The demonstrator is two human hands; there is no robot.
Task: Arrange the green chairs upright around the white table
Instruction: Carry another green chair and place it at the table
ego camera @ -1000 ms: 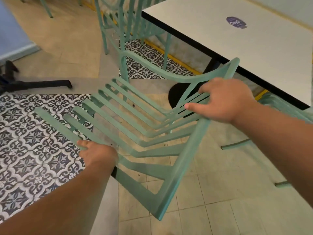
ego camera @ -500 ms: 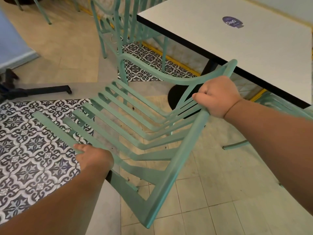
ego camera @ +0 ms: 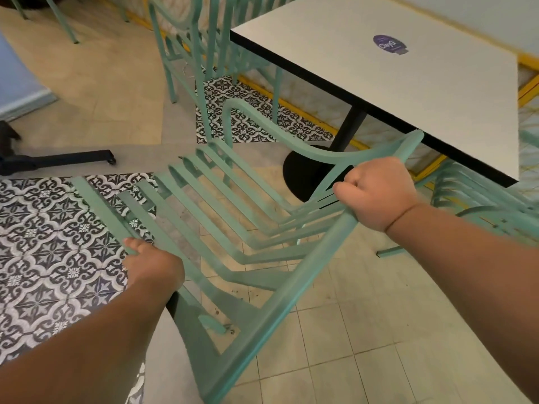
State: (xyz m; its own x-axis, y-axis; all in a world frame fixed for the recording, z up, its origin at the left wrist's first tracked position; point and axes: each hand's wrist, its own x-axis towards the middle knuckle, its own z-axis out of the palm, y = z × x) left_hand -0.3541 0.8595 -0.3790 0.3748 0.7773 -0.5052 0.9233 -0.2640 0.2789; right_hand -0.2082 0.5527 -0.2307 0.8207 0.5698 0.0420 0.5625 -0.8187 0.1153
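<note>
A green slatted chair point(ego camera: 233, 225) hangs tilted in front of me, its seat slats facing up and left, its curved top rail toward the white table point(ego camera: 393, 83). My right hand point(ego camera: 376, 193) grips the chair's side rail near the top corner, fingers curled round it. My left hand point(ego camera: 151, 263) holds the outer slat at the chair's left edge, thumb on top. Another green chair point(ego camera: 201, 45) stands upright at the table's far left side. A third green chair point(ego camera: 478, 199) shows partly under the table's right edge.
The table stands on a black post with a round black base point(ego camera: 306, 173). A black wheeled stand leg point(ego camera: 58, 160) lies on the floor at left. Patterned tiles point(ego camera: 49, 243) cover the left floor, plain tiles the lower right. Green chair legs point(ego camera: 62, 21) show top left.
My right hand has closed into a firm grip on the chair's rail. The chair has swung slightly toward me and lower in view; my left hand has kept its hold.
</note>
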